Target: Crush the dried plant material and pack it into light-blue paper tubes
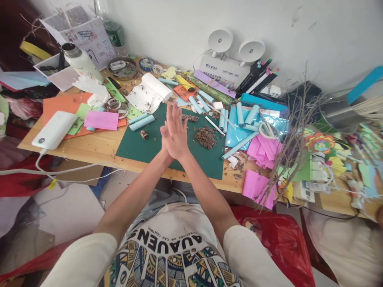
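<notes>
My left hand (165, 134) and my right hand (179, 137) are pressed palm to palm, fingers stretched out and pointing away from me. They hover over a dark green cutting mat (134, 143) on the wooden table (95, 147). Nothing shows between the palms. A pile of brown shavings (206, 136) lies on the mat just right of the hands, and a smaller clump (144, 134) lies to the left. Two light blue paper rolls (142, 122) rest at the mat's far left corner.
More blue rolls (239, 113), pink sheets (263, 149) and bare twigs (291, 143) crowd the right side. To the left are a pink sheet (101, 120), orange paper (60, 103), a white power bank (54, 129) with its cable, and a bottle (80, 59). A red bag (278, 235) sits below the table.
</notes>
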`<action>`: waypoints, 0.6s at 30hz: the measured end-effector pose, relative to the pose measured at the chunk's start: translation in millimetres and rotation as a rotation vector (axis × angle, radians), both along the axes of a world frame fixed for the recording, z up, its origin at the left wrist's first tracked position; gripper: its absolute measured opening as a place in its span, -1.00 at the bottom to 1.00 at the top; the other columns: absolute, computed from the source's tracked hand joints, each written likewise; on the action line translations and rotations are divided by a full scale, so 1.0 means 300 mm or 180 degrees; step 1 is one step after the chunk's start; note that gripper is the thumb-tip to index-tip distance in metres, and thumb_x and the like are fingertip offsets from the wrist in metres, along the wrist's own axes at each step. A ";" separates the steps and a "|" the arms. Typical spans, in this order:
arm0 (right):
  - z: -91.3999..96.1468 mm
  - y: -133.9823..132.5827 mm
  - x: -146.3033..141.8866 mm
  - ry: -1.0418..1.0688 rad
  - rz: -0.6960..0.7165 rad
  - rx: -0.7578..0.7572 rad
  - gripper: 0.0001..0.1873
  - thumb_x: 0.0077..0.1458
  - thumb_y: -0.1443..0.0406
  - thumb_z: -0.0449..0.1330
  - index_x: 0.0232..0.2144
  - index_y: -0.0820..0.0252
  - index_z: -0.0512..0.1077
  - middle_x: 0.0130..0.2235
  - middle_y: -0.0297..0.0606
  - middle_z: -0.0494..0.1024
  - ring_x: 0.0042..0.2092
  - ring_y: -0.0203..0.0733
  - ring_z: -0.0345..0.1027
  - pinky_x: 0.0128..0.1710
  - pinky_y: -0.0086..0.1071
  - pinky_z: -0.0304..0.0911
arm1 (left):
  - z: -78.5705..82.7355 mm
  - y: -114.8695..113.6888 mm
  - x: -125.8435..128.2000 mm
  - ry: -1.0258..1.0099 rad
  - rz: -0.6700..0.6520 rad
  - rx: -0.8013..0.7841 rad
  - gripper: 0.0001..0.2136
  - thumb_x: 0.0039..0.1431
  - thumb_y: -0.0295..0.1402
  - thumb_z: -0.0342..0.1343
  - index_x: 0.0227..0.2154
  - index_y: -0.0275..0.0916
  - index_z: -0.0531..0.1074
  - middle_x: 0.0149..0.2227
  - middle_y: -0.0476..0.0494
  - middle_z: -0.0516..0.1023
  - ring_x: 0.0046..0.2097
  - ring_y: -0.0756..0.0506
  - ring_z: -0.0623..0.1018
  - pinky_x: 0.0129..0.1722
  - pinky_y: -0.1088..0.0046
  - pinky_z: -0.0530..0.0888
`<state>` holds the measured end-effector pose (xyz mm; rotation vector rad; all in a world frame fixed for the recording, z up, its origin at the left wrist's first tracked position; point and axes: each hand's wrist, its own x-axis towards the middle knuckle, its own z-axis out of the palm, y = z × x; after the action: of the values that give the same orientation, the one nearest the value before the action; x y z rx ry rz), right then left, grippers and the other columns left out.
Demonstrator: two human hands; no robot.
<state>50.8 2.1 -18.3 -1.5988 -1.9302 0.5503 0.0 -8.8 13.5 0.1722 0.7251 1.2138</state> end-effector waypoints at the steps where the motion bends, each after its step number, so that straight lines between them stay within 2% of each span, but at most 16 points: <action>1: 0.002 0.011 0.000 0.0052 -0.0086 0.0020 -0.23 0.29 -0.21 -0.39 0.33 -0.26 -0.71 0.48 -0.55 -0.50 0.48 0.12 -0.67 0.39 0.28 -0.56 | -0.012 -0.006 -0.002 -0.0120 -0.0074 0.0118 -0.53 0.46 -0.07 -0.35 0.33 0.14 0.16 0.39 0.10 0.20 0.45 -0.11 0.06 0.40 0.14 0.16; 4: -0.010 0.033 0.010 0.0223 -0.0241 -0.0215 -0.22 0.26 -0.23 -0.42 0.33 -0.28 -0.72 0.49 -0.47 -0.54 0.48 0.18 -0.67 0.33 0.44 -0.53 | -0.055 -0.019 -0.012 -0.0442 -0.0347 0.0337 -0.52 0.45 -0.08 -0.28 0.34 0.06 0.18 0.36 0.04 0.27 0.45 -0.16 0.06 0.41 0.08 0.14; 6: -0.015 0.027 0.009 0.0281 -0.0164 -0.0206 -0.21 0.23 -0.24 -0.48 0.32 -0.25 -0.75 0.48 -0.41 -0.57 0.48 0.13 -0.68 0.33 0.44 -0.50 | -0.066 -0.018 -0.016 -0.0502 -0.0311 0.0425 -0.54 0.46 -0.10 -0.29 0.33 0.10 0.18 0.36 0.07 0.27 0.46 -0.14 0.05 0.41 0.07 0.13; 9: 0.005 0.026 -0.001 0.0070 -0.0030 0.0254 -0.19 0.25 -0.24 -0.40 0.32 -0.23 -0.75 0.49 -0.45 -0.54 0.48 0.08 -0.67 0.39 0.30 -0.51 | -0.047 -0.006 -0.020 -0.0469 -0.0104 0.0482 -0.53 0.45 -0.06 -0.33 0.31 0.14 0.21 0.36 0.12 0.27 0.46 -0.13 0.03 0.41 0.12 0.15; 13: 0.044 0.051 0.020 0.0099 -0.0066 0.0132 -0.11 0.23 -0.28 -0.27 0.25 -0.31 -0.84 0.48 -0.52 -0.55 0.47 0.21 -0.73 0.33 0.43 -0.54 | -0.009 0.008 -0.034 -0.0438 -0.0283 0.0354 -0.39 0.35 0.17 -0.32 0.29 0.05 0.26 0.34 0.03 0.31 0.46 -0.23 0.00 0.39 0.04 0.18; 15: 0.049 0.040 0.027 0.0130 -0.0119 0.0019 -0.18 0.25 -0.25 -0.34 0.25 -0.33 -0.84 0.47 -0.55 -0.60 0.47 0.16 -0.73 0.34 0.43 -0.48 | -0.010 0.014 -0.034 -0.0498 -0.0344 0.0426 -0.37 0.35 0.18 -0.35 0.30 0.04 0.25 0.34 0.01 0.31 0.46 -0.24 0.00 0.38 -0.01 0.17; 18: 0.049 0.020 0.016 0.0155 0.0053 0.0117 -0.26 0.28 -0.20 -0.44 0.32 -0.28 -0.74 0.47 -0.49 -0.61 0.48 0.05 -0.71 0.40 0.30 -0.46 | -0.033 0.017 -0.015 -0.0565 -0.0163 0.0640 -0.45 0.42 0.07 -0.39 0.30 0.10 0.24 0.35 0.06 0.29 0.46 -0.18 0.02 0.39 0.03 0.15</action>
<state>55.5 8.3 -3.7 -1.5340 -1.9085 0.5526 -4.5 -3.6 3.8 0.2444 0.4417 1.2349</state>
